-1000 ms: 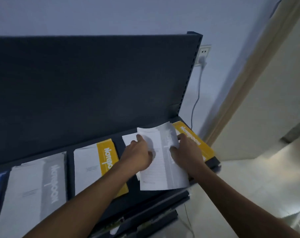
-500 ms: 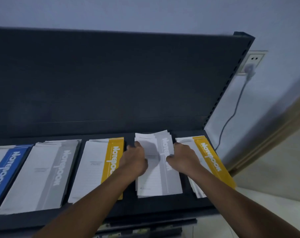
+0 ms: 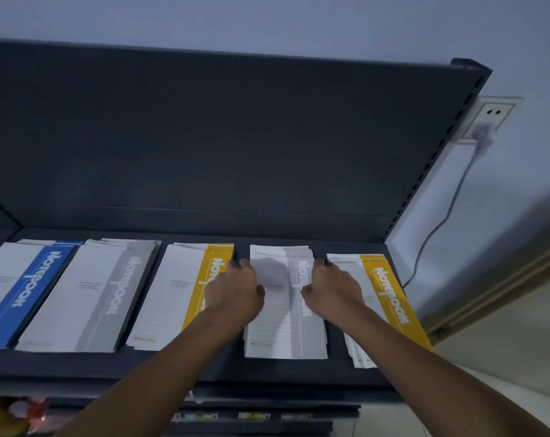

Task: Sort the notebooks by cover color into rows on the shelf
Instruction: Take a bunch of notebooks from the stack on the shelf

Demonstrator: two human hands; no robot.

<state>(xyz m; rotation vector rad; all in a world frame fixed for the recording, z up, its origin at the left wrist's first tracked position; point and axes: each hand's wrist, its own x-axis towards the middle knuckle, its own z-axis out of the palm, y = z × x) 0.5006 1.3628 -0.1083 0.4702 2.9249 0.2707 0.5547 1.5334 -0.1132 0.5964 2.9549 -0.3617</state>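
Fingers (image 3: 235, 265) of left hand (image 3: 234, 293), right hand (image 3: 333, 291) grip grey notebook stack (image 3: 286, 335) sides | long axis front-to-back | title starts rearward

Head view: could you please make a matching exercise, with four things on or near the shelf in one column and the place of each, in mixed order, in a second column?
Things
1. blue stack
2. left grey stack
3. right grey stack
4. plug

Places
A. in the socket, right of the shelf
B. held between the left hand and the right hand
C. at the far left of the row
D. between the blue stack and a yellow stack

Pairs: 1-C, 2-D, 3-B, 4-A
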